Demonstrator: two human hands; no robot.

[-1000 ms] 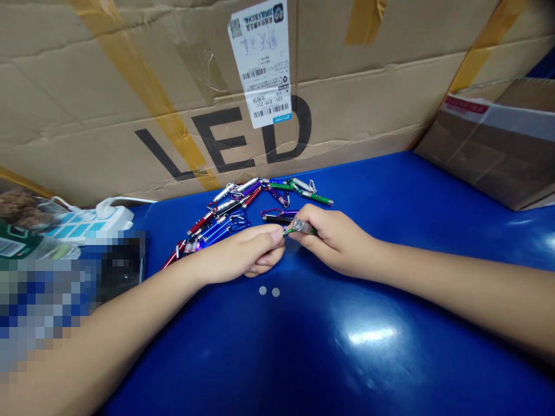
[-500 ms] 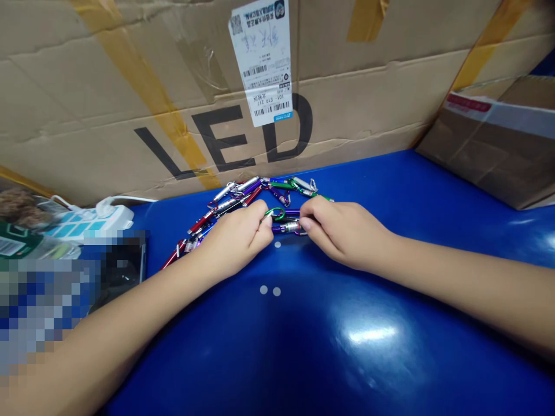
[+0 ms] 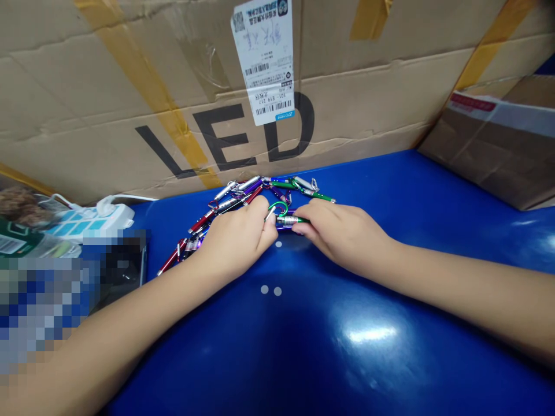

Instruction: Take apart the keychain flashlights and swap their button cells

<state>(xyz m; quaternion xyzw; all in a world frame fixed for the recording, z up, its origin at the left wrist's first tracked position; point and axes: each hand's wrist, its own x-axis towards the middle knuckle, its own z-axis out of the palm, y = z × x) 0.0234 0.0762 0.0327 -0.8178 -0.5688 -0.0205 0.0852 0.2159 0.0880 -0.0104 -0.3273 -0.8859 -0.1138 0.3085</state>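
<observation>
Between my hands is a green carabiner (image 3: 281, 205), pinched by the fingers of my left hand (image 3: 245, 234). My right hand (image 3: 336, 228) grips a small green metal torch (image 3: 289, 219) with a silver band, its end close to the carabiner. Whether the two are joined I cannot tell. Behind and to the left lie several similar torches with carabiners: a red one (image 3: 202, 221), silver ones (image 3: 225, 191), purple ones and green ones (image 3: 324, 197). A purple one shows partly behind my fingers.
A large cardboard box (image 3: 182, 104) stands at the back of the blue table (image 3: 303, 346). A smaller box (image 3: 498, 144) is at the right. At the left are a white power strip (image 3: 102, 219) and a dark device (image 3: 124, 266).
The green torch has come into view at my right fingertips, near the carabiner. Both hands have shifted only slightly.
</observation>
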